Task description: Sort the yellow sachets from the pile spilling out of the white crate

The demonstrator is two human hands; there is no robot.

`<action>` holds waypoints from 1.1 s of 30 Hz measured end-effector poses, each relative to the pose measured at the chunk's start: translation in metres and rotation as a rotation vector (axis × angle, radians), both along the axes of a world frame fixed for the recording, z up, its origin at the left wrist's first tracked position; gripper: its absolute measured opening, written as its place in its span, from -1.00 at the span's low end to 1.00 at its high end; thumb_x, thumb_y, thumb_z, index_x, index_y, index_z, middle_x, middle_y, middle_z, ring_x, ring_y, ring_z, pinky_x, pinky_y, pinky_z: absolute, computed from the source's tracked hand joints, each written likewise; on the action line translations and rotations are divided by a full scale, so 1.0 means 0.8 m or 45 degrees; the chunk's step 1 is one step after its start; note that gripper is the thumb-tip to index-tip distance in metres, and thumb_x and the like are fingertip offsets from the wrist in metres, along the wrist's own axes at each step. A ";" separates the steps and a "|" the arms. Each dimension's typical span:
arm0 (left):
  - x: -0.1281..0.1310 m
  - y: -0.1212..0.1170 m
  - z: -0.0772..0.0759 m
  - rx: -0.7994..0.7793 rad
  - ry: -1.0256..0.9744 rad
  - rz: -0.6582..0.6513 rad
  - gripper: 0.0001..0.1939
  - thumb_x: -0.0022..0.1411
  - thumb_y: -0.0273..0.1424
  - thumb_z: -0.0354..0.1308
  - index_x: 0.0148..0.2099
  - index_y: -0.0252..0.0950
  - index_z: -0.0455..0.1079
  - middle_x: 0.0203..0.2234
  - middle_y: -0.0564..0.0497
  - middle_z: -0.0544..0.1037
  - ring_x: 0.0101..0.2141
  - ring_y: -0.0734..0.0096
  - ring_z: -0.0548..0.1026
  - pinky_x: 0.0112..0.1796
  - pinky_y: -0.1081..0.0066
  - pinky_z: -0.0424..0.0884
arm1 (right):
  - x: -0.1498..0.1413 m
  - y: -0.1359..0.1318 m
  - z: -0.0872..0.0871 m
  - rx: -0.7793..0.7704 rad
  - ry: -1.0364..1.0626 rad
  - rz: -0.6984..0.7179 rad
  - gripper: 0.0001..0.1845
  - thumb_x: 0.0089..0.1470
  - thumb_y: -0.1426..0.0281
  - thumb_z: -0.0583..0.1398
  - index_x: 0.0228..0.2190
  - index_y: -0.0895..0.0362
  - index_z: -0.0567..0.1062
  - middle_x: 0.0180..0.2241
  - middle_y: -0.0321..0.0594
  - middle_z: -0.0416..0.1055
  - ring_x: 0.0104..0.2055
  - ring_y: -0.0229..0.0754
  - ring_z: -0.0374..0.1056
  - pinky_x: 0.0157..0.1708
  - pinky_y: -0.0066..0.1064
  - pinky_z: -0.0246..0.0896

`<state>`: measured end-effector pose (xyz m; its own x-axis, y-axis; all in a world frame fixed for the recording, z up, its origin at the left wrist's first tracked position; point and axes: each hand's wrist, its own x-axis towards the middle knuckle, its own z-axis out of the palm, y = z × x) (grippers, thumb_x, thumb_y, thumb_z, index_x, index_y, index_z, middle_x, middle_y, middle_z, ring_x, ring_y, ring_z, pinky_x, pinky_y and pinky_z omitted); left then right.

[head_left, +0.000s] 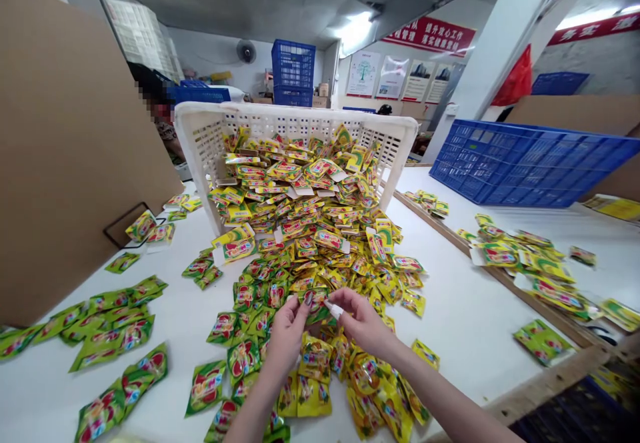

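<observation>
A big heap of small yellow and green packets point(310, 230) spills from a tipped white plastic crate point(200, 136) onto the white table point(465, 323). My left hand point(287, 333) and my right hand point(363, 323) meet over the near end of the heap. Together their fingertips pinch one packet point(320, 304), which shows a white edge. Both hands are closed on it. More packets lie under my forearms.
Green packets point(115, 336) lie in rows at the left. A tall cardboard sheet point(65, 150) stands at the left, with a person behind it. Right of a wooden strip point(450, 233) lie more packets point(530, 263) and a blue crate point(525, 160).
</observation>
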<state>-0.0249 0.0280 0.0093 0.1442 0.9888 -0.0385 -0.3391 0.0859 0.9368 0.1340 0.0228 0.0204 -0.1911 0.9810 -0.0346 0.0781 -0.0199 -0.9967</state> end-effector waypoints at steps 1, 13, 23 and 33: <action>0.001 0.000 0.000 0.024 0.022 0.011 -0.66 -0.02 -0.12 0.18 -0.34 -0.32 0.36 -0.42 -0.04 0.52 -0.30 0.19 0.46 -0.23 0.24 0.40 | 0.002 0.000 0.001 0.072 -0.022 -0.026 -0.63 -0.10 0.28 0.20 -0.21 0.07 0.29 -0.31 -0.27 0.33 -0.39 -0.31 0.28 -0.54 -0.56 0.22; -0.017 0.009 -0.006 0.090 0.300 0.473 -0.64 0.17 -0.17 -0.04 -0.03 -0.18 0.22 -0.04 -0.06 0.31 -0.06 0.21 0.29 -0.14 0.30 0.29 | 0.031 0.036 0.033 0.324 -0.654 0.334 -0.78 -0.05 0.27 0.15 -0.41 0.17 0.43 -0.12 -0.10 0.29 -0.09 -0.05 0.22 -0.07 -0.17 0.11; -0.030 0.021 -0.009 0.082 0.232 0.712 -0.72 0.14 -0.28 0.00 -0.10 -0.26 0.24 -0.11 -0.09 0.35 -0.03 0.20 0.27 0.04 0.16 0.11 | 0.000 -0.008 0.008 0.476 -0.911 0.248 -0.84 -0.11 0.57 0.07 -0.42 0.15 0.38 -0.25 -0.16 0.22 -0.17 -0.11 0.18 -0.11 -0.24 0.10; 0.013 -0.025 0.009 -0.211 -0.386 -0.153 -0.46 0.05 -0.20 0.14 0.05 -0.33 0.23 -0.03 -0.16 0.38 0.02 0.08 0.29 0.01 0.19 0.22 | 0.009 -0.032 0.022 0.151 0.101 0.251 -0.85 -0.01 0.32 0.17 -0.36 0.10 0.46 -0.17 -0.17 0.18 -0.10 -0.12 0.19 -0.14 -0.32 0.19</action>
